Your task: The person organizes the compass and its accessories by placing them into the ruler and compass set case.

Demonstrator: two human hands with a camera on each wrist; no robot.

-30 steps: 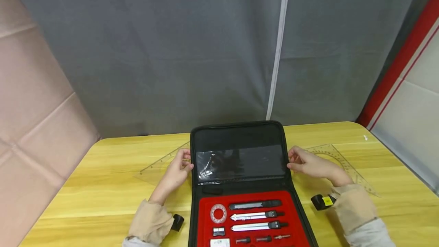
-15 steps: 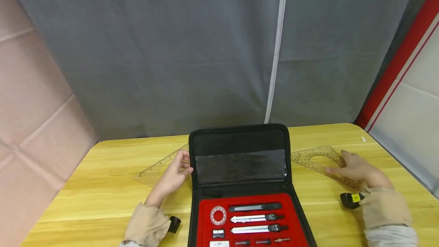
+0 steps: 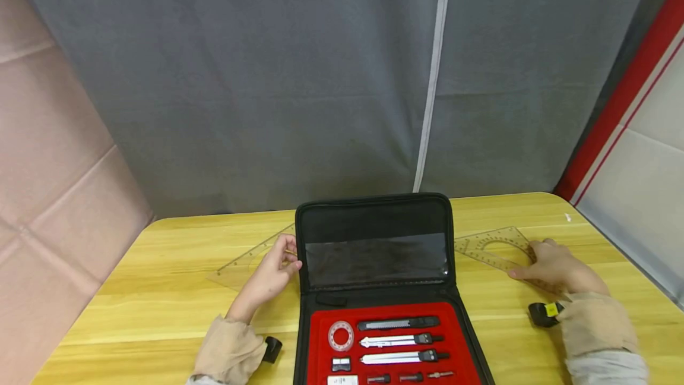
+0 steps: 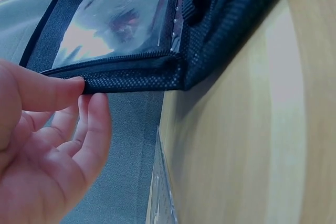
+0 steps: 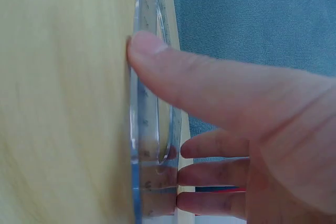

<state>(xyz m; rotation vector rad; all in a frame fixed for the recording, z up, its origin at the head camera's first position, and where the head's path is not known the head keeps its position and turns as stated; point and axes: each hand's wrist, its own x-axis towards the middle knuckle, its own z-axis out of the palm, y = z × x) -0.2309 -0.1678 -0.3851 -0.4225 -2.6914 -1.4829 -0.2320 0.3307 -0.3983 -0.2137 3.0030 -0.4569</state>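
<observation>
In the head view a black zip case [image 3: 308, 337] lies open, its lid [image 3: 374, 215] tilted up with a clear pocket inside. My left hand [image 3: 271, 275] pinches the lid's left edge between thumb and fingers, as the left wrist view also shows. At the right a clear set square [image 3: 494, 236] with a semicircular cutout lies flat on the table. My right hand [image 3: 556, 266] grips its right end, thumb [image 5: 149, 51] at the near edge and fingertips [image 5: 189, 174] at the far edge. Part of that end is hidden under the hand.
The red insert [image 3: 385, 311] holds a cutter [image 3: 398, 323], two compasses [image 3: 401, 340], a round ring [image 3: 340, 336], a sharpener [image 3: 341, 364] and small parts. Another clear set square [image 3: 237, 269] lies at the left, partly behind the lid. A grey curtain [image 3: 267, 106] hangs behind the table.
My right hand has let go of the lid's right edge and moved right onto the set square. My left hand still pinches the lid, which leans slightly differently.
</observation>
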